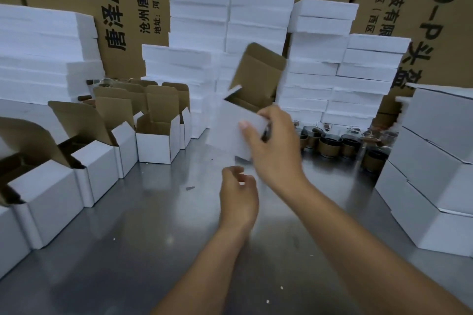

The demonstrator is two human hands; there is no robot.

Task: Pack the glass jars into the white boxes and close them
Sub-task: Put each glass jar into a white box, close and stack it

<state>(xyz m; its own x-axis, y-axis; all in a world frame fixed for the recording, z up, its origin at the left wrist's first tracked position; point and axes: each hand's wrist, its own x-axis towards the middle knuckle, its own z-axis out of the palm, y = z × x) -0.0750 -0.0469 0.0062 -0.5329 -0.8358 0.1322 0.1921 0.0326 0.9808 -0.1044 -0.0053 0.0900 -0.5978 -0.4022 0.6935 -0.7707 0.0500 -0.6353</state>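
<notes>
Fingers (pixel 267 114) of the right hand (pixel 276 151) grip a white box (pixel 230 128) by its side wall, thumb on the near face. They hold it tilted above the surface (pixel 153 212) with its brown-lined lid (pixel 258 69) standing open. The box is blurred, so I cannot tell whether a jar is inside. The left hand (pixel 238 194) hangs just below it, loosely curled and apparently holding nothing. The glass jars (pixel 330 146) stand in a row at the back right, near the held box.

The step looks like readying this box for a jar. To do it well, bring the box down level on the surface and steady its base with the left hand. Keep the lid flap clear of the mouth, then lower a jar in upright so the walls do not buckle. Empty open boxes (pixel 158 140) wait to the left and closed boxes (pixel 435 135) are stacked to the right.
</notes>
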